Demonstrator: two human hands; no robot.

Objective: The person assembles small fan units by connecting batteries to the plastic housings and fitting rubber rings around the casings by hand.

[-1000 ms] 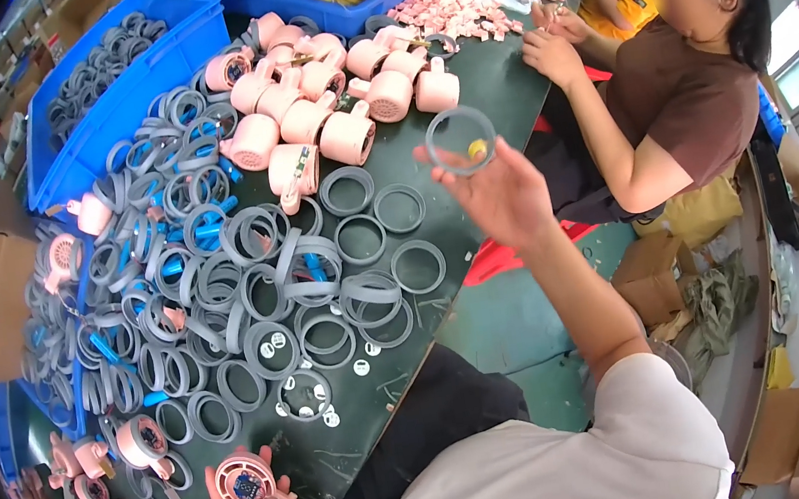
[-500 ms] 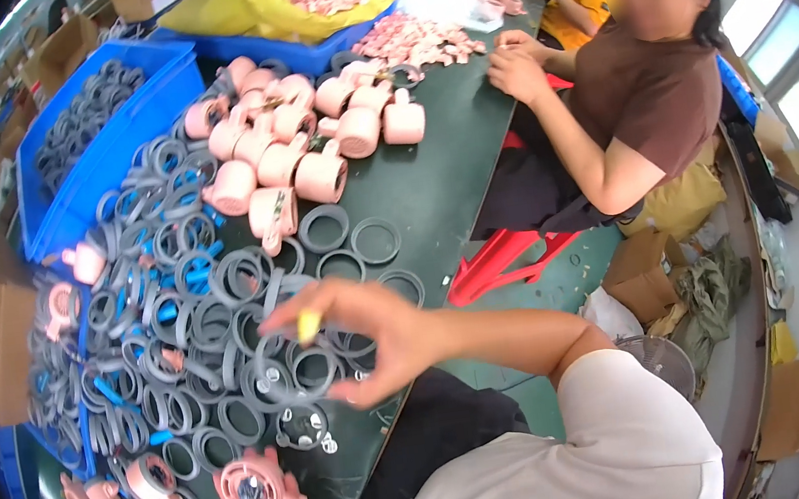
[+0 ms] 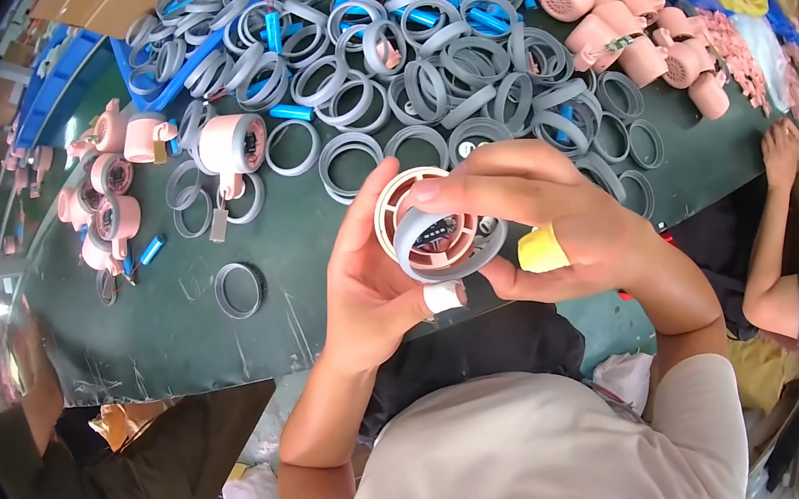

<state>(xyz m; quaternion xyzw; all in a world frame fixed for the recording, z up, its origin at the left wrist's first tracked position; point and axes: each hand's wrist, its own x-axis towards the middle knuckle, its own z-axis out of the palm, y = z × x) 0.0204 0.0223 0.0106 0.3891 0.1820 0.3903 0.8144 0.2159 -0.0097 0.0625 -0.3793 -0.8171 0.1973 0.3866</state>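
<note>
My left hand [image 3: 364, 289], with a white wrap on its thumb, is closed around a round pink fan housing [image 3: 384, 209]. A small dark circuit board [image 3: 436, 233] shows inside the housing's open face. In my right hand [image 3: 583, 225], which has a yellow wrap on one finger, a grey ring [image 3: 467, 267] is gripped between fingers and thumb. The ring lies tilted against the housing's open face, overlapping its lower part. Both hands are in front of my body, over the near edge of the green table [image 3: 300, 338].
Loose grey rings [image 3: 338, 91] and blue cylinders [image 3: 291, 113] are heaped beyond my hands. Pink housings [image 3: 630, 7] are piled at far right, others [image 3: 113, 217] at left. A single ring [image 3: 239, 291] lies near left. Co-workers sit on both sides; one's arm [image 3: 772, 241] shows at right.
The view has swung round. My right hand has come from above the ring heap to the housing in my left hand, bringing a grey ring against its open face.
</note>
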